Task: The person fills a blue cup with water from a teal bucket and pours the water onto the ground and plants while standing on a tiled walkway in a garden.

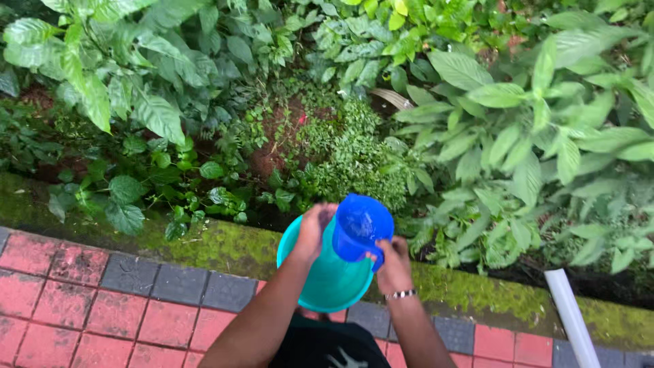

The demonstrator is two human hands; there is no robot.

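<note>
My left hand (312, 230) grips the rim of a teal plastic bucket (334, 278), which I hold out in front of me over the paving's edge. My right hand (394, 266), with a beaded bracelet on the wrist, holds a blue plastic mug (361, 226) by its handle. The mug sits tilted at the bucket's upper right rim, its open mouth turned up towards the plants. What is inside the bucket or mug cannot be made out.
Red and grey paving bricks (82, 300) lie underfoot, bordered by a mossy kerb (211, 242). Beyond it grows a dense bed of leafy green plants (504, 136) with a patch of bare reddish soil (276, 140). A white pipe (571, 317) leans at lower right.
</note>
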